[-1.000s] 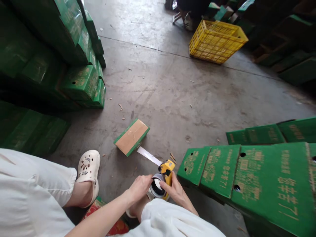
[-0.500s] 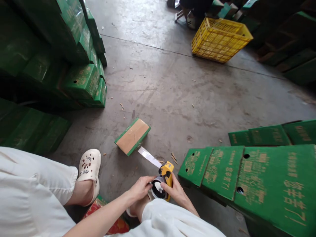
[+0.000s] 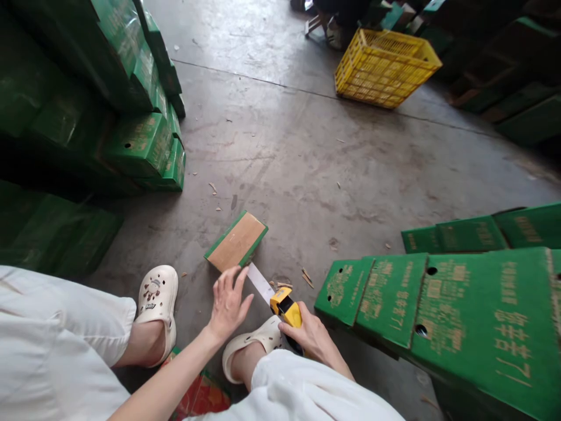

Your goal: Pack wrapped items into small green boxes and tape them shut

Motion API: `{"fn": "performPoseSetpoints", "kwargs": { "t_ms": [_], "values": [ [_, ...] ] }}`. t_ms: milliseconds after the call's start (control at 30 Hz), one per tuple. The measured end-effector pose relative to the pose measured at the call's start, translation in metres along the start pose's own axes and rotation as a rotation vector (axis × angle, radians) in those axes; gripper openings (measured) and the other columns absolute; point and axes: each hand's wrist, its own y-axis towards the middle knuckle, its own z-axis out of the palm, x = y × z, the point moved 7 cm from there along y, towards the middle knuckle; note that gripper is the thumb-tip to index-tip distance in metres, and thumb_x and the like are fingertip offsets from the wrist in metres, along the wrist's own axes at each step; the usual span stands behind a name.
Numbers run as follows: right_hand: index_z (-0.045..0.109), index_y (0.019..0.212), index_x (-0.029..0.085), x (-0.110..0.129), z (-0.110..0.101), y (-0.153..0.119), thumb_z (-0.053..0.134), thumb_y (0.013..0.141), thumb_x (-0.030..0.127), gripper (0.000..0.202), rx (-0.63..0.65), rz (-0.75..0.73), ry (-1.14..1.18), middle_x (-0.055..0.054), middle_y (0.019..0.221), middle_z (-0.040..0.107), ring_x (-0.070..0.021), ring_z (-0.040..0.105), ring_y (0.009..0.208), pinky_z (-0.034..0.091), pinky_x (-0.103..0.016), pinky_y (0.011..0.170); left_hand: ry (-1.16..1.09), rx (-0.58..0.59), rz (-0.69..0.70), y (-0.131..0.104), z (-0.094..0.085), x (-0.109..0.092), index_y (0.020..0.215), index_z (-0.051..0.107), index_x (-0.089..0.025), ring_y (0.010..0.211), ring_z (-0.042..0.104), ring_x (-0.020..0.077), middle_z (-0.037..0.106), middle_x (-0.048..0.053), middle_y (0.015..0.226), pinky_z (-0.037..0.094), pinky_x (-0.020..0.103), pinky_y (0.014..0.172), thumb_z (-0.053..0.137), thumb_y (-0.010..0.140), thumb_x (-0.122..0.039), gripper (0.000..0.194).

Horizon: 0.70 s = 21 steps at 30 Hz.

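Note:
My right hand [image 3: 309, 333] is wrapped round a yellow tape dispenser [image 3: 286, 306] above my right shoe. A pale strip of tape [image 3: 260, 283] runs from the dispenser up to the near right edge of a small carton [image 3: 237, 241]. That carton has a brown top with green edges and rests on the floor. My left hand [image 3: 229, 299], fingers spread, is over the carton's near corner; whether it touches the carton I cannot tell. The tape roll is mostly hidden behind my right hand and knee.
Green cartons [image 3: 473, 316] stand in a row at the right, with more stacked cartons [image 3: 135, 143] at the left. A yellow plastic crate [image 3: 385, 70] sits farther off beside a seated person's foot [image 3: 335, 35]. A red patterned box [image 3: 201, 397] lies between my white clogs [image 3: 160, 298].
My left hand has left the tape roll and moved up toward the carton, its fingers spreading. The dispenser has tilted and shifted slightly left in my right hand.

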Motion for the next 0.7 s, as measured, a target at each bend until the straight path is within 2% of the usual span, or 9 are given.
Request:
{"fn": "performPoseSetpoints", "kwargs": {
  "t_ms": [100, 200, 300, 400, 467, 567, 700],
  "values": [
    [0.05, 0.109, 0.026, 0.007, -0.002, 0.001, 0.067, 0.083, 0.059, 0.045, -0.016, -0.065, -0.157, -0.007, 0.108, 0.074, -0.0275, 0.07, 0.098, 0.042, -0.029, 0.074, 0.231, -0.012, -0.081, 0.039, -0.012, 0.009, 0.166, 0.027, -0.021, 0.159, 0.015, 0.0428, 0.018, 0.021, 0.172, 0.023, 0.059, 0.125, 0.085, 0.076, -0.044, 0.109],
    [0.051, 0.119, 0.024, 0.013, -0.01, -0.002, 0.064, 0.087, 0.041, 0.039, -0.045, -0.045, -0.351, -0.01, 0.111, 0.073, -0.0285, 0.071, 0.097, 0.041, -0.03, 0.072, 0.348, 0.063, -0.145, 0.074, -0.008, 0.026, 0.167, 0.021, -0.024, 0.16, 0.004, 0.0455, 0.008, 0.022, 0.174, 0.017, 0.061, 0.125, 0.091, 0.067, -0.039, 0.123],
    [0.049, 0.133, 0.019, 0.013, -0.025, -0.011, 0.058, 0.085, 0.021, 0.048, -0.083, 0.028, -0.581, -0.015, 0.111, 0.069, -0.0305, 0.073, 0.095, 0.04, -0.032, 0.071, 0.369, 0.103, -0.228, 0.095, -0.013, 0.05, 0.168, 0.019, -0.026, 0.156, 0.014, 0.0498, 0.01, 0.024, 0.172, 0.022, 0.061, 0.12, 0.087, 0.068, -0.036, 0.121],
    [0.048, 0.135, 0.017, 0.01, -0.039, -0.025, 0.056, 0.087, 0.02, 0.049, -0.117, 0.044, -0.657, -0.014, 0.108, 0.067, -0.0305, 0.073, 0.094, 0.041, -0.032, 0.07, 0.379, 0.15, -0.209, 0.104, -0.021, 0.061, 0.167, 0.021, -0.028, 0.145, 0.032, 0.0491, 0.02, 0.024, 0.167, 0.029, 0.059, 0.115, 0.084, 0.068, -0.038, 0.118],
    [0.049, 0.134, 0.018, 0.009, -0.043, -0.034, 0.057, 0.087, 0.021, 0.048, -0.132, 0.02, -0.652, -0.013, 0.109, 0.065, -0.0296, 0.073, 0.096, 0.042, -0.031, 0.071, 0.395, 0.15, -0.193, 0.105, -0.026, 0.063, 0.167, 0.022, -0.03, 0.139, 0.037, 0.0474, 0.025, 0.023, 0.163, 0.03, 0.058, 0.112, 0.082, 0.069, -0.042, 0.115],
    [0.049, 0.134, 0.019, 0.004, -0.036, -0.042, 0.058, 0.087, 0.02, 0.047, -0.117, 0.014, -0.624, -0.013, 0.113, 0.063, -0.0289, 0.071, 0.1, 0.043, -0.031, 0.075, 0.403, 0.135, -0.182, 0.104, -0.028, 0.062, 0.166, 0.023, -0.035, 0.137, 0.037, 0.0474, 0.025, 0.021, 0.162, 0.029, 0.059, 0.11, 0.079, 0.073, -0.046, 0.11],
    [0.046, 0.14, 0.022, -0.005, -0.017, -0.048, 0.059, 0.087, 0.022, 0.054, -0.116, 0.058, -0.546, -0.013, 0.117, 0.062, -0.0287, 0.069, 0.104, 0.045, -0.033, 0.08, 0.398, 0.15, -0.171, 0.103, -0.024, 0.059, 0.165, 0.024, -0.04, 0.138, 0.035, 0.0476, 0.02, 0.018, 0.166, 0.028, 0.059, 0.11, 0.081, 0.072, -0.046, 0.108]
  ]
}}
